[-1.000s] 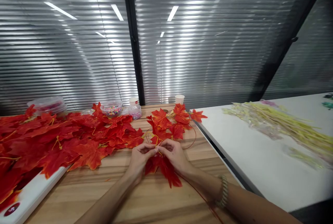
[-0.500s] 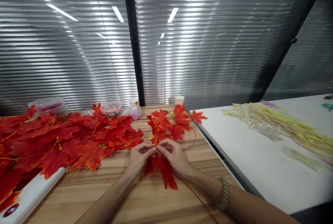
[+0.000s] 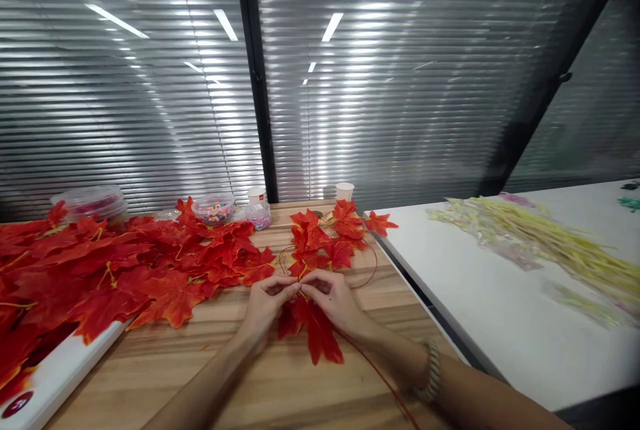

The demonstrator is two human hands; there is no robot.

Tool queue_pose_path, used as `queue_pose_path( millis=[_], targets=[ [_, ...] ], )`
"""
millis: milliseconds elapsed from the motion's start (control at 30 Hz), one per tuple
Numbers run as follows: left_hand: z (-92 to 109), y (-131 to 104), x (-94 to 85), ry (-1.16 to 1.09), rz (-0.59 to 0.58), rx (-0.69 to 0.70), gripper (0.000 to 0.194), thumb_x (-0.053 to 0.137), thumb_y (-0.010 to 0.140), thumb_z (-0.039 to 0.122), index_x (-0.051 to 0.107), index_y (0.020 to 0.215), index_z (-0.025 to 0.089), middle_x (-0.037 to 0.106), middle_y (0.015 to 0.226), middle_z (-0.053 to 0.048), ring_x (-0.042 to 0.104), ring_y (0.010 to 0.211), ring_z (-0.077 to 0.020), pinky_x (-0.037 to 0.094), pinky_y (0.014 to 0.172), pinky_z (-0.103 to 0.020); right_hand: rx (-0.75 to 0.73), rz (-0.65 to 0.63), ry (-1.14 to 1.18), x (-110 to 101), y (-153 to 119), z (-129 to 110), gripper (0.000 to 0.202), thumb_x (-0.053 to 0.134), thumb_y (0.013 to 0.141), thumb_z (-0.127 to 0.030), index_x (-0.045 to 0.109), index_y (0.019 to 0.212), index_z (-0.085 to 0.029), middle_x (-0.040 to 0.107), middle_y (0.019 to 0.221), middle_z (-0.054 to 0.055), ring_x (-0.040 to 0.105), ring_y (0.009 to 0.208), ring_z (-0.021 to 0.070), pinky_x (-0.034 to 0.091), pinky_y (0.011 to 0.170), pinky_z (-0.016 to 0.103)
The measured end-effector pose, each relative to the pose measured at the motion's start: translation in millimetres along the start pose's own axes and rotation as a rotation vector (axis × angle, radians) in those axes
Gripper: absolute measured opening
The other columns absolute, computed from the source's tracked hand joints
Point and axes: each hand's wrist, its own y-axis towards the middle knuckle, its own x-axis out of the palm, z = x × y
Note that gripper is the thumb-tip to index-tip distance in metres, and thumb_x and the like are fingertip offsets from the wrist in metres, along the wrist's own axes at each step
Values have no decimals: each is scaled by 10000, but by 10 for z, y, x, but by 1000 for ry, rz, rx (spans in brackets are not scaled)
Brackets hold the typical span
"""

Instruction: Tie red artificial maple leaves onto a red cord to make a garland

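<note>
Over the middle of the wooden table, my left hand pinches the yellow stem of a red artificial maple leaf. Right against it, my right hand also grips the stem, its thumb and fingertips meeting those of the left. The leaf's blade hangs below both hands toward me. A thin red cord runs from under my right hand to the table's near side, and another stretch loops behind the hands. Just beyond my fingertips lie several red maple leaves. How cord and stem cross between the fingers is hidden.
A big heap of red maple leaves covers the left, partly over a white board. Behind stand tubs of beads and paper cups. Right of a gap, a white table carries yellow strips.
Both hands stay pinched together at the stem, with only slight finger movement; the right fingers sit a little closer to the left. The hanging leaf has shifted slightly.
</note>
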Motion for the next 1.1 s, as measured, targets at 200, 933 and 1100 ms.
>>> queue_pose_path(
  millis=[200, 933, 1100],
  targets=[
    [4, 20, -25, 17, -10, -10, 234, 758, 541, 274, 703, 716, 128, 659, 714, -60, 559, 611, -125, 427, 571, -207, -62, 21, -140, -18, 1, -27, 140, 516, 796, -230, 637, 809, -160, 631, 785, 42, 571, 727, 145, 449, 685, 258],
    [198, 359, -532, -290, 335, 62, 269, 727, 587, 199, 646, 841, 157, 688, 752, -10, 627, 630, -121, 490, 602, -202, 653, -1124, 332, -193, -129, -275, 238, 682, 632, -343, 644, 703, -119, 616, 547, -5, 570, 448, 80, 473, 458, 160],
    [230, 372, -559, -342, 353, 92, 252, 724, 592, 187, 644, 829, 160, 683, 740, 2, 616, 615, -97, 489, 601, -183, 546, -909, 372, -208, -80, -244, 225, 697, 620, -314, 623, 687, -112, 627, 576, -1, 579, 464, 84, 467, 480, 175]
  ],
)
